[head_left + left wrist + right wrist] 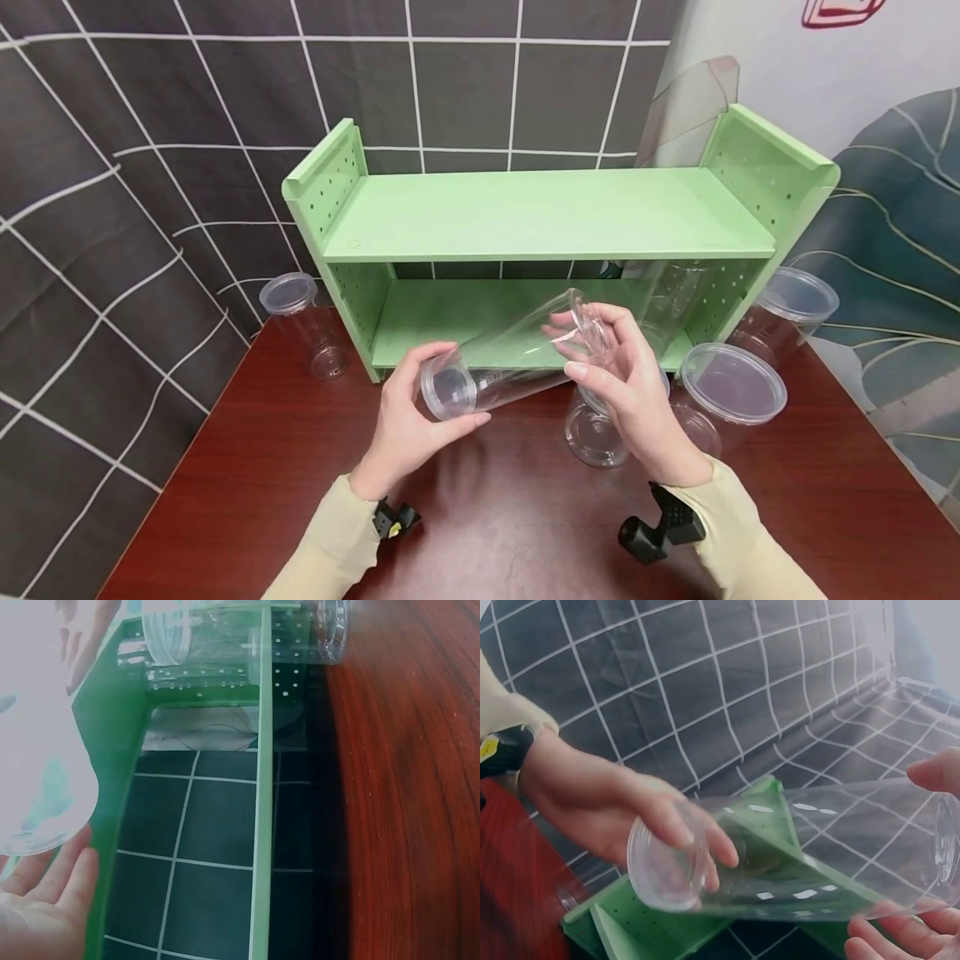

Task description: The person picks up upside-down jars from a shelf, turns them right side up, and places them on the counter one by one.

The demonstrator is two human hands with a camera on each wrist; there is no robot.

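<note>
Jar (517, 358) held tilted in mid-air, well above the table (480, 517), in front of the shelf (547, 217). Left hand (405, 429) curled round the lid (450, 387), spread to its width; right hand (637, 392) wraps the base end. Tight on the right: lidded jars (733, 383) crowd that hand. More room leftward, to the red-brown tabletop's edge. Behind: green two-tier shelf, then dark gridded wall (465, 100).
</note>
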